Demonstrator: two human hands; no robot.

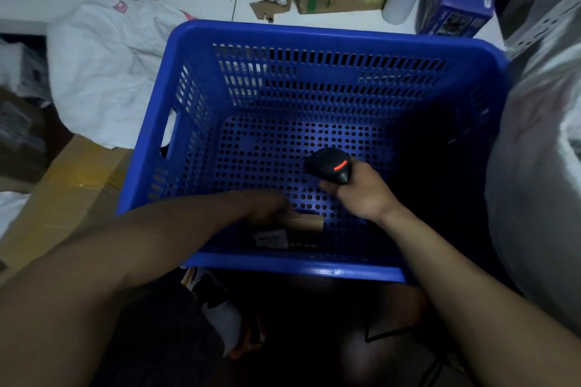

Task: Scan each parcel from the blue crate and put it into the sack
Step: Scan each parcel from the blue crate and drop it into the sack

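Head view: left hand point(268, 207) lies on the only parcel point(303, 226) seen, against the near wall of the blue crate point(314, 30); whether its fingers grip cannot be told. Right hand point(361, 192) grasps the lit scanner point(330, 166). Advised: present the label squarely to the beam. Near wall crowds the lift; the crate floor beyond lies open.

I see my right hand point(361, 195) gripping the black scanner point(330, 166) low inside the blue crate point(314, 31). My left hand point(270, 207) lies on a small brown parcel point(308, 225) by the near wall; in the shadow I can't tell whether it grips.
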